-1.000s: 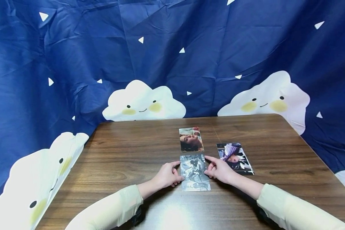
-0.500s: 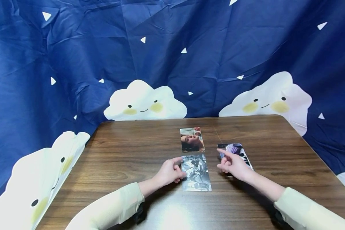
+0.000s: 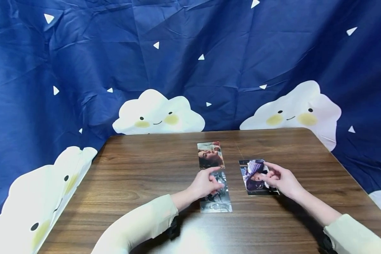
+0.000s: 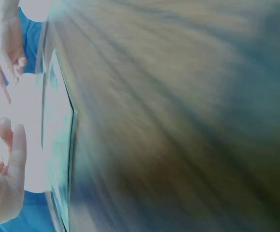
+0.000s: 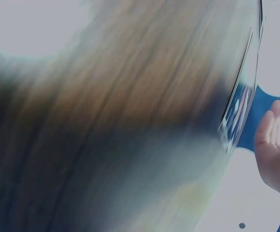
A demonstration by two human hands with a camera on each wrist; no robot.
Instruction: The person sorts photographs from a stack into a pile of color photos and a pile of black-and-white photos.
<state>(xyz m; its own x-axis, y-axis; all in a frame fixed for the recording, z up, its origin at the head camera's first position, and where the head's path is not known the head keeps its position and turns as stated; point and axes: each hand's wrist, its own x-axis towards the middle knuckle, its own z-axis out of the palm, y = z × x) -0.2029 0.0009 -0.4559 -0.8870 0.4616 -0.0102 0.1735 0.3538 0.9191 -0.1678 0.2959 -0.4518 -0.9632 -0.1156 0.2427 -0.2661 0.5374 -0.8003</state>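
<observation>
A black-and-white photo card lies flat at the table's middle, partly covered by my left hand. That hand hovers over it, index finger and thumb apart, with nothing between them; in the left wrist view the left hand shows above the card's edge. At the right, my right hand is at the right side of a purple-toned photo card on a small pile. Its index finger is by the upper corner and its thumb overlaps the picture. Whether it pinches the top card I cannot tell.
Behind the black-and-white card lies a photo card with a reclining face. The brown wooden table ends in front of a blue curtain printed with clouds. A bright light reflection sits on its near side.
My right hand left the black-and-white card's right edge and moved right to the pile of photo cards. My left hand moved from that card's left edge to over the card.
</observation>
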